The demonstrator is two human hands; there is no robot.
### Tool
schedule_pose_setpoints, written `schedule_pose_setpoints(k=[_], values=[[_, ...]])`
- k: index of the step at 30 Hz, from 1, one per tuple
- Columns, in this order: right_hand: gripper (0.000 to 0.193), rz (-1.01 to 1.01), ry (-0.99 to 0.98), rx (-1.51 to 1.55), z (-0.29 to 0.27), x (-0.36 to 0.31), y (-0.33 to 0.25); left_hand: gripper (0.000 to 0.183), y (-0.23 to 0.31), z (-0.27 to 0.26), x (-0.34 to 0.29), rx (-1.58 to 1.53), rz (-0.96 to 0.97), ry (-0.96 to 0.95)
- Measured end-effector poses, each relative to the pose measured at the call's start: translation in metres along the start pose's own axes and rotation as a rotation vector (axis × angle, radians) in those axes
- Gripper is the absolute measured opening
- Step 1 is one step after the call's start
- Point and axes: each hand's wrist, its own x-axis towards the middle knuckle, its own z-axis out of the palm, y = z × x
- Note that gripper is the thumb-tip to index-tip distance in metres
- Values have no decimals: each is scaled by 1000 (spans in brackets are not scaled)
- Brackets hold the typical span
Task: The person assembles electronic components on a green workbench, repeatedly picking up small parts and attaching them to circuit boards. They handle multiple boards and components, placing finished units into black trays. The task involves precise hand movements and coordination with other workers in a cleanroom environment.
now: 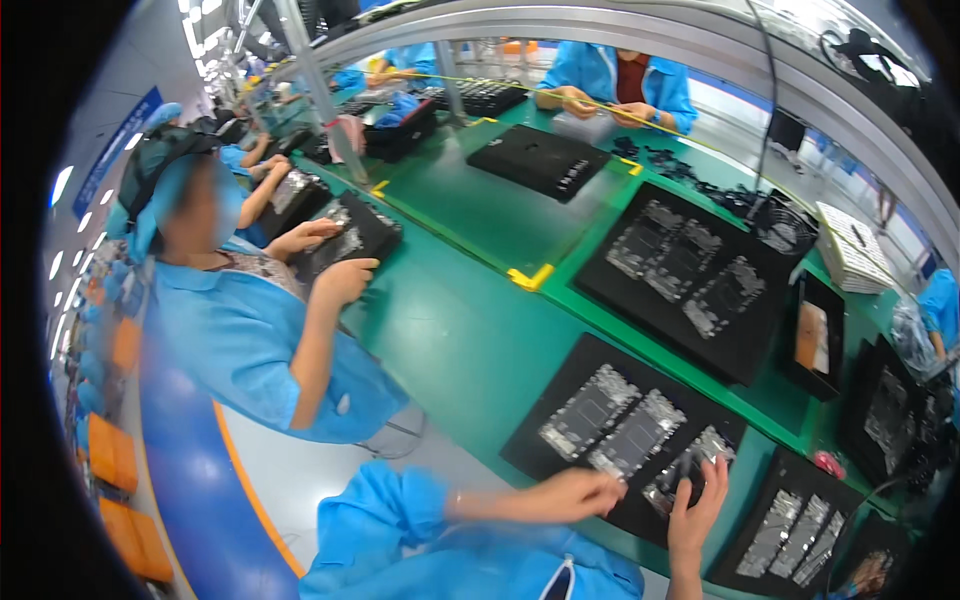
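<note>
A black foam tray [545, 425] lies in front of me on the green bench, tilted in view. On it are a left circuit board [590, 410], a middle circuit board [638, 435] and a right circuit board [706, 447]. My left hand [585, 494] is at the tray's near edge, by the lower end of the middle board. Its fingers are pinched together, and whatever they may hold is hidden. Over the right board, my right hand [698, 508] has its fingers apart and curved, the tips at the board; a dark blur beside them is unclear.
Beyond lies another black tray with boards [640, 290], with a flat black panel [540, 160] farther off. A third board tray [785, 530] sits at right, near an open black box [812, 335]. A co-worker [250, 330] handles dark trays at left; another person [620, 85] sits across.
</note>
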Motion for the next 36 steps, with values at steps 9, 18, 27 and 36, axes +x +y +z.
schedule_pose_setpoints(k=[9, 18, 27, 36], values=[[42, -458, -343, -51, 60, -17, -45, 63, -6, -108, 75, 828, 204, 449], [29, -476, -225, -41, 33, 15, -39, 47, 36, -96, 12, 718, 262, 670], [20, 273, -355, 954, 64, 63, -80, 46, 37, -63, -15, 794, 447, 966], [14, 221, -237, 1033, 54, 43, -88, 47, 40, -48, -23, 889, 518, 1039]])
